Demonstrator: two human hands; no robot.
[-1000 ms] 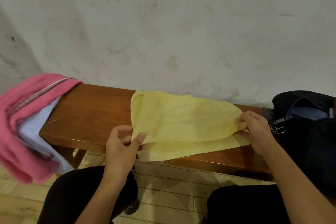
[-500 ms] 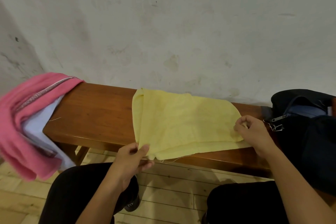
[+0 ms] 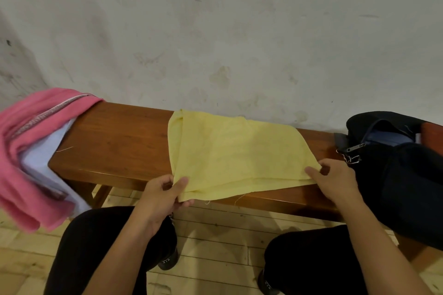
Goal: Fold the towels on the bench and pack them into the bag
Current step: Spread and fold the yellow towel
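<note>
Thin pale-yellow cloth towel [image 3: 236, 153] lies folded in two layers across the middle of the brown wooden bench surface [image 3: 119, 141], its near edge hanging slightly over the front lip, loose threads dangling there. Left hand [image 3: 161, 195] pinches the near-left corner, thumb on top, fingers curled under. Right hand [image 3: 334, 181] pinches the near-right corner, thumb and fingertips on the cloth edge. Both layers roughly aligned; lower layer peeks out along the front.

Black fabric bag with a metal zip pull [image 3: 393, 158] sits on the right end of the surface, just beside the right hand, mouth open, blue lining or contents visible inside; cannot tell which. Left end of the surface: a pink fluffy towel [image 3: 28, 151] draped over the end, blurred, with a white cloth [image 3: 45, 153] tucked beneath it, well apart from the yellow one.

Stained whitish wall [image 3: 215, 31] behind. Light wood-plank floor [image 3: 215, 235] below, person's knees in black trousers and black shoes in the foreground.
</note>
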